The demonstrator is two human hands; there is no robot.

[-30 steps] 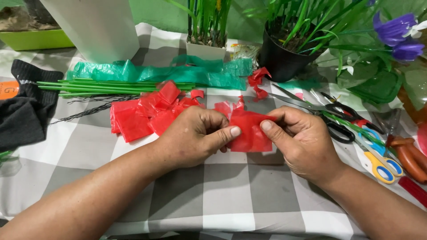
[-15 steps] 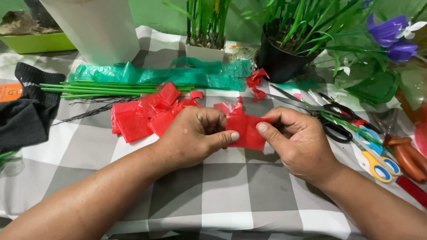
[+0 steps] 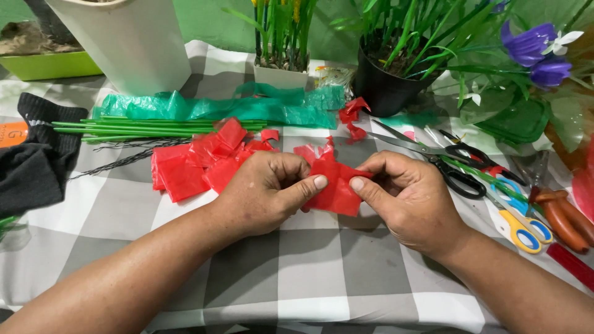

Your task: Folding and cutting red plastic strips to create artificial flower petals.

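Pinching a red plastic piece [image 3: 331, 185], left hand [image 3: 263, 192] and right hand [image 3: 408, 201] have fingers clamped on it; folding seems underway, needing a firm crease next.

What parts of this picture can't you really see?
Head view only:
- Red piece: its edges are covered by the left hand and right hand, so its full shape is unclear.
- White pot: top cut off by the frame edge.
- Black scissors: one blade tip runs under the right hand.
- Red strip: cut off at the right edge.
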